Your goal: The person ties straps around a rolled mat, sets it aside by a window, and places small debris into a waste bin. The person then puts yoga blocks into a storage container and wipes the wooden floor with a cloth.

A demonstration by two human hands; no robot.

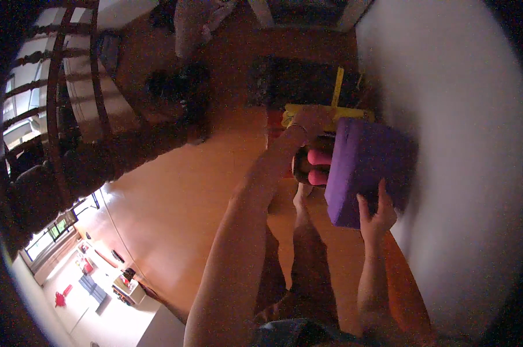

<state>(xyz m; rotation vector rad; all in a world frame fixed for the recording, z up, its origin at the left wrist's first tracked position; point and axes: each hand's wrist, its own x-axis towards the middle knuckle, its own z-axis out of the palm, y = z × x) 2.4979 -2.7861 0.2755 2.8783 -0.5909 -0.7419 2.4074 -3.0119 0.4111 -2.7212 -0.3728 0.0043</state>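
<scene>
A purple block-shaped object (pixel 368 165), perhaps a box, stands by the white wall at the right. My right hand (pixel 380 217) lies against its near side, thumb and forefinger stretched apart on the surface. Further off, my left hand (pixel 312 120) reaches to a yellow object (pixel 293 114) behind the block; shadow hides its fingers, and I cannot tell whether they grip. An upright yellow strip (pixel 338 87) rises beside that hand. Two rounded pink ends (pixel 319 166), like small dumbbells, show left of the purple block, in or on a dark round thing whose kind is unclear.
My bare legs and foot (pixel 300 194) are on the orange-brown wooden floor (pixel 174 196). A dark mat (pixel 307 78) lies beyond my hands. A dark wooden frame with bars (pixel 53 87) stands at left. A person's leg (pixel 186 26) shows at the top; a white table (pixel 93 312) is lower left.
</scene>
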